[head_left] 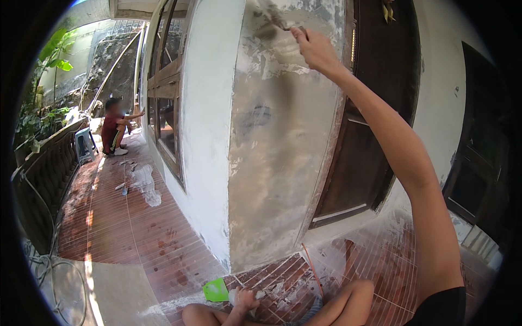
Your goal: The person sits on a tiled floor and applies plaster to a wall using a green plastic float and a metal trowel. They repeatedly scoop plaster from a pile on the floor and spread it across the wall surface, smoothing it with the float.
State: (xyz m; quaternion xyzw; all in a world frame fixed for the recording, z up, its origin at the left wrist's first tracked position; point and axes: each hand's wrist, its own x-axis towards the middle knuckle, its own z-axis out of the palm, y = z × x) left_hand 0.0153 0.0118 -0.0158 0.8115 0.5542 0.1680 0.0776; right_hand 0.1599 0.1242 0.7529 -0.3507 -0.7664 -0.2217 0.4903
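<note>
My right hand (315, 50) is raised high on the wall, closed around the handle of a scraper (276, 19). The scraper's blade is blurred and lies against the upper part of a bare, patchy grey wall section (277, 141), where flaked paint shows. Low down, above my bent legs, my left hand (246, 300) is closed on what looks like a flat green plastic scraper (216, 290). Whitish parts show on both sides of that fist, and its fingers partly hide the grip.
Paint flakes (283, 293) and white dust lie on the red tiles. A dark wooden door (375, 108) stands right of the wall section, a window (166, 98) to its left. Farther off, a person (113, 127) squats beside a plastic stool (85, 145). Cables (54, 266) lie at left.
</note>
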